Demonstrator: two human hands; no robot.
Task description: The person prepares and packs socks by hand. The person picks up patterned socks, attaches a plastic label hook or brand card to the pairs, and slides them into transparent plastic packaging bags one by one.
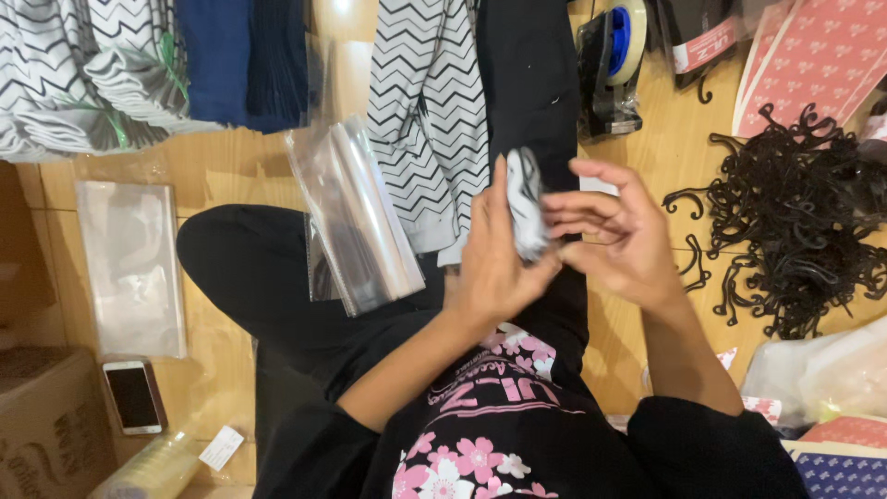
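Observation:
Both of my hands meet in the middle of the view around a small folded piece of black-and-white zigzag fabric (525,199). My left hand (490,263) presses against it from the left, palm side in. From the right, my right hand (614,236) closes its fingers over the lower part of the fabric. The hands are above my crossed legs in black trousers (249,268). A stack of clear plastic bags (356,217) leans on my left knee, close to my left hand.
More zigzag fabric (425,120) and black cloth (527,83) lie ahead on the wooden floor. A tape dispenser (610,65), pink sticker sheets (818,55) and a heap of black plastic hooks (795,231) are on the right. On the left are a flat clear bag (129,263), a phone (134,395) and a cardboard box (46,425).

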